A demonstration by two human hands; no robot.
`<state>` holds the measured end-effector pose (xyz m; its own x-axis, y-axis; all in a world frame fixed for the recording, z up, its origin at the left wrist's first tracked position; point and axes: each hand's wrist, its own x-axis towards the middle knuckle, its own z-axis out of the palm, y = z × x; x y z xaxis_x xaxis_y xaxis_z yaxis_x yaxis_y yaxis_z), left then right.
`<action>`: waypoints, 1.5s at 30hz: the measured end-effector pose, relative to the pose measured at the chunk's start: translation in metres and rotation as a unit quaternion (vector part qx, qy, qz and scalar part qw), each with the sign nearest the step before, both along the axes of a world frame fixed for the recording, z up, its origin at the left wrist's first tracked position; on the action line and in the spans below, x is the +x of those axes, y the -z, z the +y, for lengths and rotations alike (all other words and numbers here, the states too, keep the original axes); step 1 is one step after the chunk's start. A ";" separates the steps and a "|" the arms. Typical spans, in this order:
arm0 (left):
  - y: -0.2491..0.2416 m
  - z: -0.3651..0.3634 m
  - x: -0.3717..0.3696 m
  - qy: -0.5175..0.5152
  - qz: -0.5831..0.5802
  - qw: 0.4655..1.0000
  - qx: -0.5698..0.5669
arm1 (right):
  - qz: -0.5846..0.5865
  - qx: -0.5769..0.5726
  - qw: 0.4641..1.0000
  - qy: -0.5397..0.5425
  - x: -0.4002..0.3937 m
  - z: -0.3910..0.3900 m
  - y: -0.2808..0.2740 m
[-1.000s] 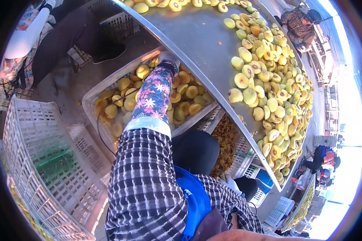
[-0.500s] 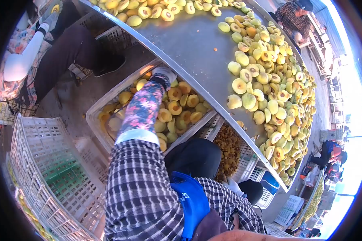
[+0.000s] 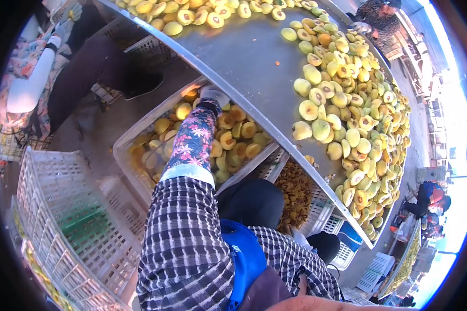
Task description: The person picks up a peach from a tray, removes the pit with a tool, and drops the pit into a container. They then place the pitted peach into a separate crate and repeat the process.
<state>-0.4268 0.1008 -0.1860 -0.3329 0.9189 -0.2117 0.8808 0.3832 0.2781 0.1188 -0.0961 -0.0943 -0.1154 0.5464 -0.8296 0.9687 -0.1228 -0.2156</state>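
My left hand (image 3: 214, 95), in a pale glove below a floral sleeve, is over the far corner of a crate (image 3: 131, 136) of halved yellow fruit (image 3: 226, 140). It is close beside the metal table's edge, and its fingers are hidden or too unclear to read. A pale gloved shape, apparently my right hand (image 3: 299, 238), shows low beside a basket of brown pits or scraps (image 3: 294, 194). What it holds, if anything, cannot be made out. More halved fruit (image 3: 353, 137) is heaped on the metal table (image 3: 233, 57).
An empty white plastic basket (image 3: 62, 181) stands at the left. A person in a floral top (image 3: 28, 93) sits at the upper left. Another person (image 3: 379, 20) is across the table. The table's metal rim (image 3: 254, 111) runs diagonally above the crate.
My left forearm has shifted slightly right, with the hand still at the crate's far corner. The person across the table has brought a gloved hand to the fruit heap.
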 end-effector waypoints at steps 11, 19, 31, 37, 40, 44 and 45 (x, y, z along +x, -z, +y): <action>-0.043 -0.171 -0.016 0.082 0.092 0.988 -0.097 | 0.084 0.076 0.993 -0.041 0.006 -0.002 0.002; -0.055 -0.288 0.034 -0.073 0.036 0.982 -0.169 | 0.137 0.104 0.984 -0.046 0.007 -0.012 -0.023; -0.097 -0.208 0.051 -0.176 -0.010 0.963 0.201 | 0.245 0.212 0.946 0.012 0.041 -0.012 -0.100; -0.209 -0.069 0.182 0.087 -0.218 0.917 0.323 | 0.256 0.260 0.930 0.044 0.065 -0.026 -0.107; -0.163 -0.011 0.213 0.203 -0.077 0.942 0.254 | 0.252 0.251 0.933 0.058 0.064 -0.030 -0.111; -0.188 -0.001 0.236 0.141 -0.016 0.987 0.077 | 0.271 0.269 0.923 0.048 0.069 -0.035 -0.113; -0.173 0.005 0.225 0.153 -0.031 0.982 0.108 | 0.273 0.274 0.921 0.045 0.072 -0.037 -0.113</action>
<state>-0.2018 0.1054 -0.0128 -0.0272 0.9996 -0.0112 0.9240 0.0295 0.3812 0.1903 -0.1327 0.0185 -0.3671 0.8936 -0.2584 0.6882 0.0741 -0.7217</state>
